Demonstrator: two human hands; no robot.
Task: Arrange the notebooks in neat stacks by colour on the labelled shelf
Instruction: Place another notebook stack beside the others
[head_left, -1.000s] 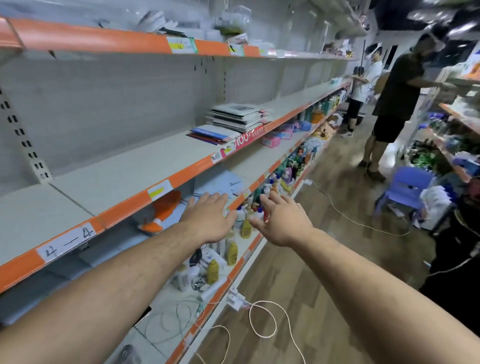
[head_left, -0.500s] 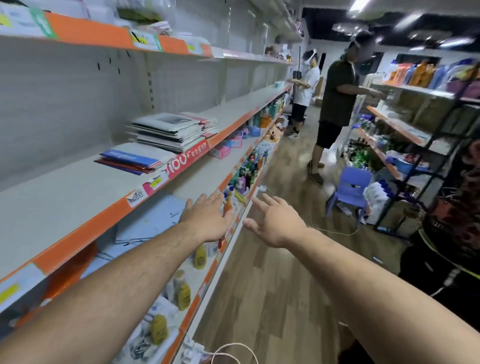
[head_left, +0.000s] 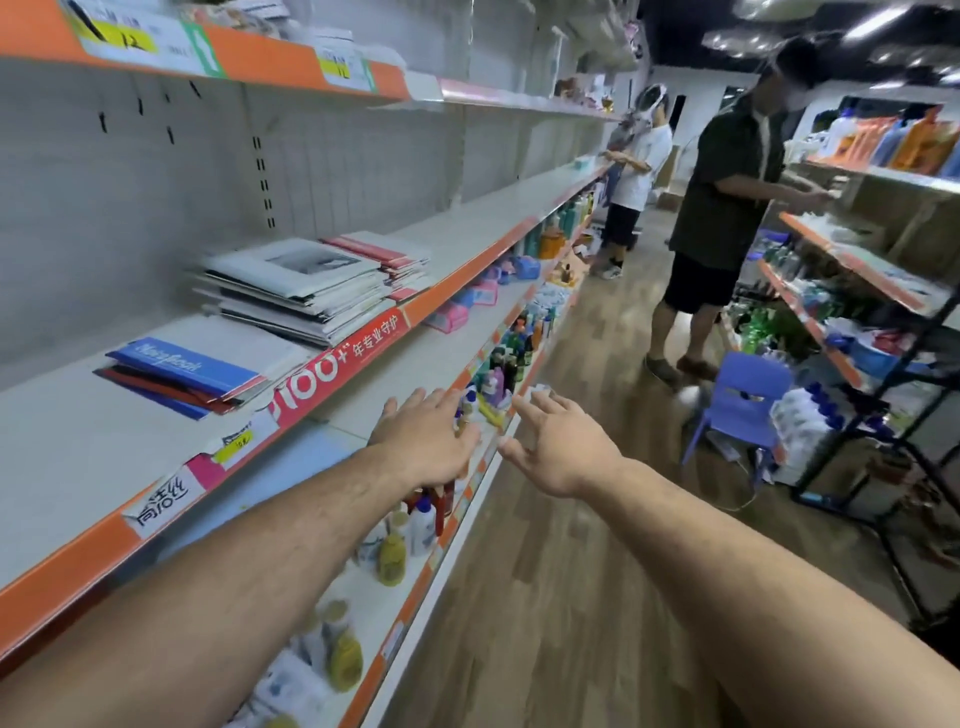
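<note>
- Notebooks sat left of centre on the shelf (head_left: 467, 228): blue/red pile (head_left: 182, 374), grey stack (head_left: 301, 286), pink stack (head_left: 384, 260) just behind it.
- Left hand (head_left: 426, 441) and right hand (head_left: 558, 452) were mid-frame, fingers spread, holding nothing, well short of the piles.
- Likely light, floppy, with slick covers; clamp each pile by its long edges.
- Blue/red pile's long axis ran along the shelf edge; grey stack lay fanned and skewed.

A tall grey-white notebook stack (head_left: 306, 291), with red notebooks (head_left: 384, 257) touching it, and a low blue-red pile (head_left: 182, 374) are lying flat on the orange-edged shelf (head_left: 78, 441).
</note>
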